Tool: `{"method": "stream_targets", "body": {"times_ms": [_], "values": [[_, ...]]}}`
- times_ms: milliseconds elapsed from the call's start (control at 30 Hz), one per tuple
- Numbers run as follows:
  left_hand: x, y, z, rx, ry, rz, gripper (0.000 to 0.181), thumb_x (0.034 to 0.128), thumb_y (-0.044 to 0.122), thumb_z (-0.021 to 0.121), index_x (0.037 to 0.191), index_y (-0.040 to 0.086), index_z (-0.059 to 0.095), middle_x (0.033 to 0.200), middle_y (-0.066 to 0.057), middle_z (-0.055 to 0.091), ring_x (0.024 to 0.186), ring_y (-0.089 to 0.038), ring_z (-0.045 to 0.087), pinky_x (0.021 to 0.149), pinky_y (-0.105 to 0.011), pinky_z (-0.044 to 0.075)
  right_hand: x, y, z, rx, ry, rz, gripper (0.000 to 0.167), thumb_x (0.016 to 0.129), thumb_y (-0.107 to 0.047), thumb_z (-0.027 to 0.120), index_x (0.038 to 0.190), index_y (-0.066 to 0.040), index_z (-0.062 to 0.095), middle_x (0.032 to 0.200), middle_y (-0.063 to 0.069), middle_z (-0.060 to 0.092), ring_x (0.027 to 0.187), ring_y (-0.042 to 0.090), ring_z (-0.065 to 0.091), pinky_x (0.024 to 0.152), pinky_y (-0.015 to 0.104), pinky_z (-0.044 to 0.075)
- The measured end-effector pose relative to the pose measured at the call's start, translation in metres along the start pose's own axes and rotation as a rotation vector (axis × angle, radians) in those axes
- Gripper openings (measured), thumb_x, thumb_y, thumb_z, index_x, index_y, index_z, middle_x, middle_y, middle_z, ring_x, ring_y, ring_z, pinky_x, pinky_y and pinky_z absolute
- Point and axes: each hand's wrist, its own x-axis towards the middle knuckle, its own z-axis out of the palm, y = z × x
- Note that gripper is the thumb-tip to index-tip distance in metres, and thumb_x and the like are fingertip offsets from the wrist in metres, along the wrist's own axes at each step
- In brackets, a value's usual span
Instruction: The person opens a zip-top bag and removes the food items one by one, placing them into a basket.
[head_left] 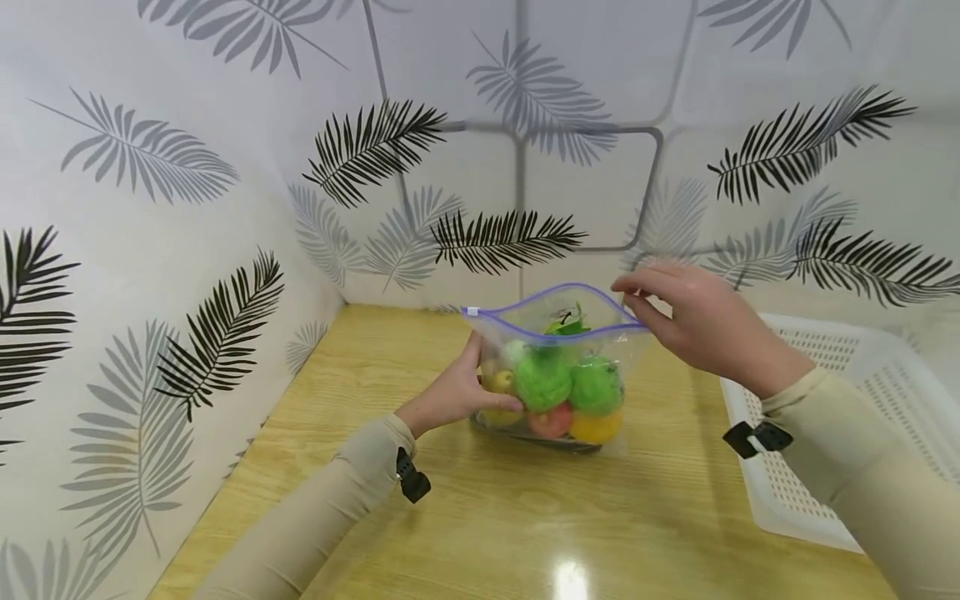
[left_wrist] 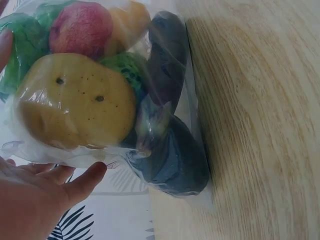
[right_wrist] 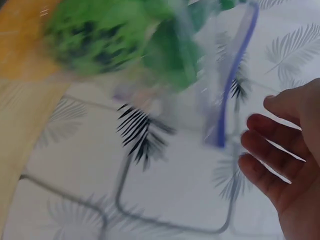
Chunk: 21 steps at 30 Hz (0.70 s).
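A clear slider bag (head_left: 577, 287) with a purple zip stands on the table, its mouth spread apart and the white slider (head_left: 472, 312) at the left end. My left hand (head_left: 457, 392) grips the bag's left side, thumb across the front. Through the plastic show green balls (head_left: 543, 379), a red fruit (head_left: 552, 421), an orange one (head_left: 596, 427), a potato-like brown lump (left_wrist: 75, 100) and dark, eggplant-like pieces (left_wrist: 170, 55) at the bottom. My right hand (right_wrist: 290, 145), fingers loosely bent, is beside the zip's right end; a gap separates them in the right wrist view.
A white perforated basket (head_left: 738, 417) stands on the right of the wooden table (head_left: 465, 533), partly under the right forearm. Behind and to the left rise walls (head_left: 450, 50) covered with a leaf print.
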Motion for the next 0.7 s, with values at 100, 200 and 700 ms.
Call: {"method": "stream_targets", "body": {"times_ms": [100, 200, 700], "values": [[0.000, -0.002, 0.001, -0.002, 0.005, 0.014, 0.110, 0.0729, 0.034, 0.092, 0.151, 0.025, 0.016, 0.151, -0.008, 0.036, 0.132, -0.023, 0.049, 0.100, -0.041, 0.051, 0.023, -0.011, 0.004, 0.063, -0.117, -0.038, 0.021, 0.092, -0.001, 0.070, 0.111, -0.011, 0.073, 0.100, 0.002, 0.072, 0.088, 0.016, 0.066, 0.075, 0.038, 0.055], [0.000, -0.004, 0.001, 0.028, 0.024, 0.010, 0.101, 0.0734, 0.036, 0.091, 0.146, 0.024, 0.022, 0.143, -0.007, 0.042, 0.126, -0.020, 0.052, 0.099, -0.037, 0.051, 0.047, -0.021, 0.012, 0.119, -0.290, -0.037, 0.020, 0.094, -0.003, 0.068, 0.111, -0.013, 0.073, 0.103, 0.000, 0.073, 0.090, 0.014, 0.067, 0.077, 0.036, 0.056], [0.001, -0.005, 0.005, -0.060, -0.013, 0.012, 0.088, 0.0801, 0.022, 0.088, 0.140, 0.022, 0.024, 0.138, -0.009, 0.045, 0.103, -0.020, 0.065, 0.082, -0.034, 0.058, 0.086, -0.030, 0.045, 0.148, -0.840, 0.036, 0.042, 0.086, 0.003, 0.064, 0.126, -0.010, 0.068, 0.126, 0.007, 0.069, 0.121, 0.027, 0.061, 0.103, 0.045, 0.050]]}}
